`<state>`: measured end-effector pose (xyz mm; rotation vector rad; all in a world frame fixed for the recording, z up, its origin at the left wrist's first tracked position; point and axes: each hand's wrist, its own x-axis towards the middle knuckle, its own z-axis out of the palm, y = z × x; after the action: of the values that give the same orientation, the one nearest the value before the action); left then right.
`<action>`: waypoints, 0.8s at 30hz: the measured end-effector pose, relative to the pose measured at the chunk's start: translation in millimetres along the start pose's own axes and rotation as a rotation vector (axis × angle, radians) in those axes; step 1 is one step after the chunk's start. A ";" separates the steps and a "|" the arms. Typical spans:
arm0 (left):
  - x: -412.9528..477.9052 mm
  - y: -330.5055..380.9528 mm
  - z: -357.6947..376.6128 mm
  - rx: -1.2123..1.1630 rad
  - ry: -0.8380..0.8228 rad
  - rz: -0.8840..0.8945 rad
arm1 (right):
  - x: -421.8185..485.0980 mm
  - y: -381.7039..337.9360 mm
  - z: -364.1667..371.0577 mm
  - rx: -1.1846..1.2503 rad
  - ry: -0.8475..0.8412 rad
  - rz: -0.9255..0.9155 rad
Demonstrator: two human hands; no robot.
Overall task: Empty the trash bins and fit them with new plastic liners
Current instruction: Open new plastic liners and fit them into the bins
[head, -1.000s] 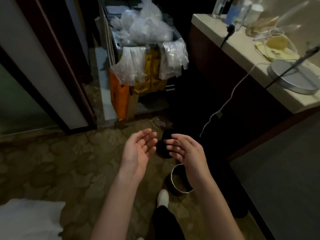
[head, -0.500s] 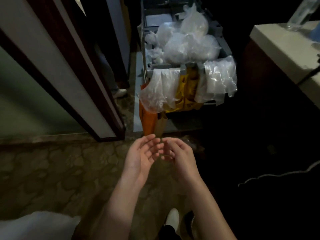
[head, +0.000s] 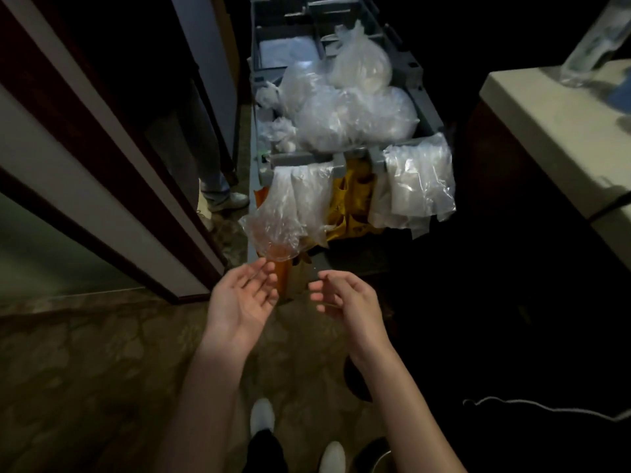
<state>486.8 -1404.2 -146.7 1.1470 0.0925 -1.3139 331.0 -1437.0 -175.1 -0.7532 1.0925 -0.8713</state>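
Plastic liners (head: 297, 203) hang off the cart (head: 304, 159) front rail | left grip (head: 244, 298) and right grip (head: 345, 298) just below them, fingers loose and spread, holding nothing | step: fetching a fresh liner | next: likely pinch one sheet, pull it free of the rail

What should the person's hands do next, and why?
Probably reach the left hand forward and pinch the clear plastic liner draped over the cart's rail. Both it and the right hand are open and hold nothing, that liner hangs just beyond the left one, and the bins need fresh liners.
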 end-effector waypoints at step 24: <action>310.8 78.4 15.7 0.699 -0.175 0.005 | 251.7 32.7 143.2 -0.166 0.252 0.120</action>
<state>642.8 -1646.0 -288.6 1.5978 -0.5369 -1.4825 528.0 -1630.5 -268.2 -0.7192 1.4328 -0.7944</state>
